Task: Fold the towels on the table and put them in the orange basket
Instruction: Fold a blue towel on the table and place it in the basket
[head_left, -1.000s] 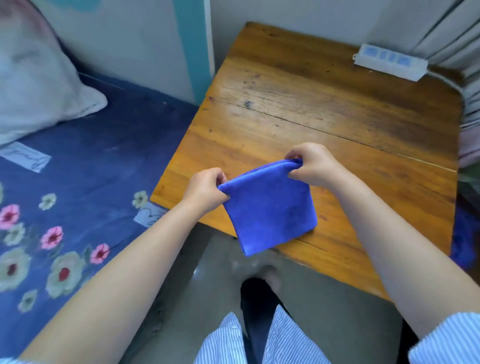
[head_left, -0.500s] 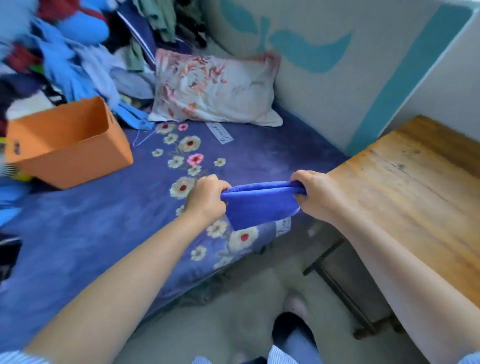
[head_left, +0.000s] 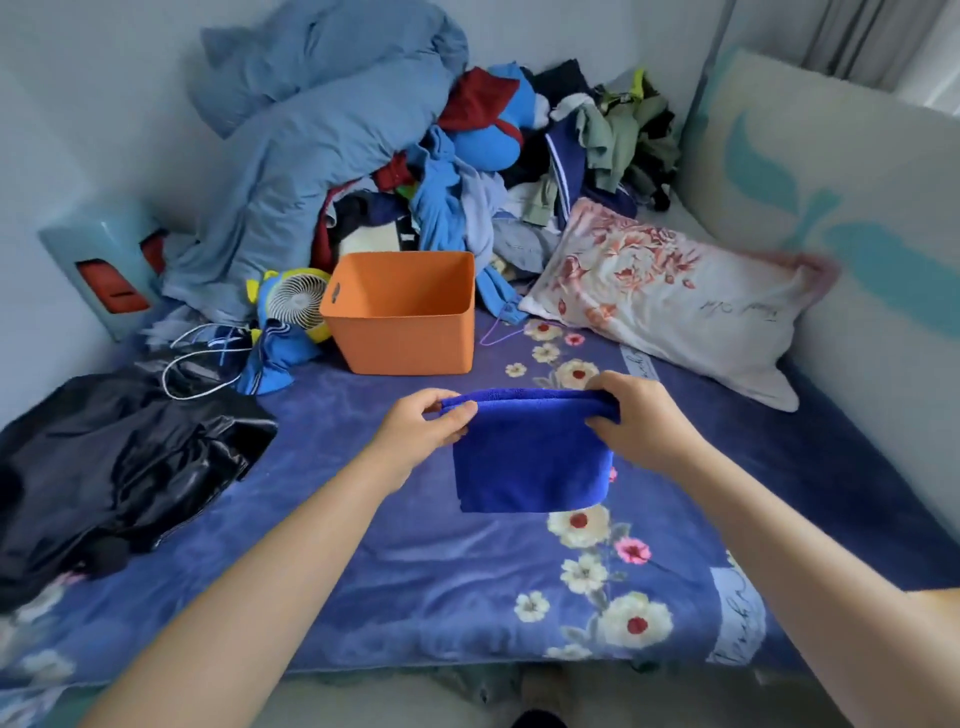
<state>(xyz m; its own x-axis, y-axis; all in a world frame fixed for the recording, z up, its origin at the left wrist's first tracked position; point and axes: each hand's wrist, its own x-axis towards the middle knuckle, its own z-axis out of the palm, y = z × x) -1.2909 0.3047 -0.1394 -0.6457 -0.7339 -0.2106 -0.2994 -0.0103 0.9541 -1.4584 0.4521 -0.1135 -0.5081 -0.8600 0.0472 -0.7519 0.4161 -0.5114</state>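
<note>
We judge the folded blue microfibre towel (head_left: 530, 457) soft, light; left hand (head_left: 423, 428) and right hand (head_left: 636, 421) pinch its top corners, probably all layers.

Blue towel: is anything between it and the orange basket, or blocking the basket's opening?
Nothing visible. The folded blue towel hangs over bare bedspread, gripped at its top corners by the left hand and right hand. The orange basket sits just beyond on the bed, top uncovered. The small fan stands beside it, off the path.
</note>
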